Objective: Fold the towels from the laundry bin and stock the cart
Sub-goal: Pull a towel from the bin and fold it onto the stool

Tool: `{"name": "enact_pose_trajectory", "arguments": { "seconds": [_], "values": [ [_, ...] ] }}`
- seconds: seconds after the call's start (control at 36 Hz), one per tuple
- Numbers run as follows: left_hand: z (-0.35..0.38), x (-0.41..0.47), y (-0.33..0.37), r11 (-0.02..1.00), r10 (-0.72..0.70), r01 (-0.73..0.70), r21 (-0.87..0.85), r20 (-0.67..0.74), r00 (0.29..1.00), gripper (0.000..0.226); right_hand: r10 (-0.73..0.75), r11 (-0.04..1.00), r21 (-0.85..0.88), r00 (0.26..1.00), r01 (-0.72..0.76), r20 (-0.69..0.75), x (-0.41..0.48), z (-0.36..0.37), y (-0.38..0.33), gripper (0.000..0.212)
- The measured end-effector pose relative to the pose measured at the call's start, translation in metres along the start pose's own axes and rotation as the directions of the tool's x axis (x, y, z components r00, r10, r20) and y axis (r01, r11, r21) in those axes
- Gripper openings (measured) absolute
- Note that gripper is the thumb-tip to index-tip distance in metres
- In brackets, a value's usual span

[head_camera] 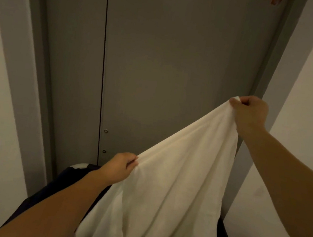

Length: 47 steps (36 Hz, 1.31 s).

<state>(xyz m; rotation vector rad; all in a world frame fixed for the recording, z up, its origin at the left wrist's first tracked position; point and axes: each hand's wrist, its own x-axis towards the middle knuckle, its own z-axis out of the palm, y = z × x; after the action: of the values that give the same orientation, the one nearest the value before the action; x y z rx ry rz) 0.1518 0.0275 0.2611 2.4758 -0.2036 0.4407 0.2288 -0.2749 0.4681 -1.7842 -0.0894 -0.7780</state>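
Both hands (121, 167) (249, 112) hold towel (174, 178); grey door (167, 61) behind.

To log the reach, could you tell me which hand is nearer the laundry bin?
Left. The left hand pinches the white towel just above the laundry bin; the right hand holds a corner high, further right.

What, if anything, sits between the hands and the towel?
Nothing visible does. The left hand and the right hand both pinch the upper edge of the white towel, the right one higher, in front of a grey door.
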Motion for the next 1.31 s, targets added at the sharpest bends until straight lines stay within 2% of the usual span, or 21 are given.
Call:
{"name": "enact_pose_trajectory", "arguments": {
  "seconds": [0.08,0.17,0.28,0.36,0.5,0.64,0.78,0.89,0.97,1.0,1.08,1.19,1.31],
  "values": [
    [-0.001,-0.001,-0.002,0.993,-0.111,0.105,-0.062,-0.120,0.987,0.016,-0.020,0.999,-0.026,1.000,0.020,0.002,0.004,0.003,0.001,0.010],
    [-0.007,0.002,0.001,0.957,-0.263,0.220,-0.191,-0.245,0.933,0.016,-0.026,0.998,-0.059,0.999,0.025,-0.020,0.005,0.006,0.010,0.010],
    [-0.012,0.006,0.010,0.911,-0.324,0.212,-0.353,-0.297,0.898,0.017,-0.028,0.996,-0.090,0.999,0.024,-0.045,0.007,0.005,0.019,0.012],
    [-0.016,0.008,0.012,0.880,-0.349,0.197,-0.432,-0.308,0.885,0.015,-0.024,0.999,-0.048,0.997,0.020,-0.069,0.007,0.000,0.022,0.011],
    [-0.020,0.010,0.010,0.868,-0.353,0.197,-0.455,-0.288,0.890,0.011,-0.029,0.999,-0.021,0.997,0.028,-0.072,0.002,-0.005,0.036,0.019],
    [-0.023,0.008,0.008,0.916,-0.327,0.234,-0.326,-0.271,0.905,0.009,-0.038,0.999,-0.001,0.999,0.038,-0.027,-0.005,-0.005,0.042,0.029],
    [-0.025,0.011,0.013,0.936,-0.303,0.225,-0.269,-0.296,0.906,0.008,-0.022,0.999,-0.040,1.000,0.022,0.001,-0.007,-0.005,0.042,0.028],
    [-0.026,0.017,0.032,0.953,-0.230,0.143,-0.266,-0.332,0.915,0.005,-0.074,0.988,-0.127,0.990,0.090,0.124,-0.017,0.008,0.031,0.032],
    [-0.028,0.024,0.052,0.976,-0.131,0.069,-0.206,-0.305,0.943,0.009,-0.223,0.927,-0.222,0.919,0.304,0.327,-0.036,0.026,0.023,0.030],
    [-0.029,0.025,0.058,0.981,-0.097,0.042,-0.190,-0.293,0.951,0.011,-0.254,0.912,-0.197,0.873,0.360,0.417,-0.044,0.034,0.021,0.029],
    [-0.027,0.028,0.071,0.985,-0.013,-0.033,-0.172,-0.261,0.965,0.014,-0.260,0.911,-0.081,0.715,0.405,0.649,-0.072,0.055,0.017,0.022],
    [-0.021,0.025,0.078,0.979,0.037,-0.085,-0.185,-0.247,0.968,0.016,-0.250,0.884,-0.052,0.563,0.465,0.788,-0.093,0.070,0.026,0.016],
    [-0.019,0.019,0.075,0.972,0.062,-0.111,-0.207,-0.229,0.971,0.018,-0.145,0.907,-0.093,0.514,0.410,0.846,-0.100,0.069,0.038,0.022]
  ]
}}
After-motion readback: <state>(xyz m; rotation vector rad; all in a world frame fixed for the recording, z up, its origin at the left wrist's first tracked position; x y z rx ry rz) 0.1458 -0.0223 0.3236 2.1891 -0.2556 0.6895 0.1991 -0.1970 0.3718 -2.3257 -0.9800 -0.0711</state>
